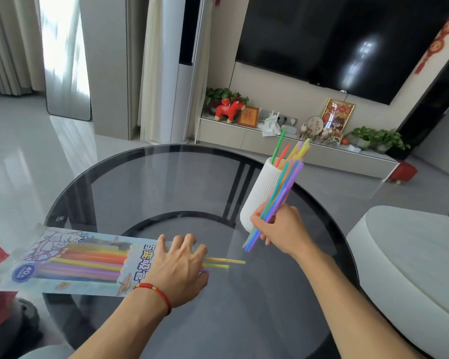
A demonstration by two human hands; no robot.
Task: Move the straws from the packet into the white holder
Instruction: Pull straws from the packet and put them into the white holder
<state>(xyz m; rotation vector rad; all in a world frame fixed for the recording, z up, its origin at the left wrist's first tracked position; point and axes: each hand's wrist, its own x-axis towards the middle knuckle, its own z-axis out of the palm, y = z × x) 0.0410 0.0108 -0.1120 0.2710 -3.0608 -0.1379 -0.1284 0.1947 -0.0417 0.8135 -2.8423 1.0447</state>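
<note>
A mixed-colour bundle of straws [275, 203] was clamped in the right hand [278, 229], slanted up just in front of the white holder [261, 193], not yet dropped in. Several straws already stood in the holder. The left hand [178, 268] was pressed flat, fingers spread, on the mouth of the packet [70, 263], lying on the glass table [140, 182]; many straws were left inside and two yellow ones [226, 263] poked out. The task was judged partly done. On the packet "40" could be read; its Chinese lettering was seen upside down and not made out.
</note>
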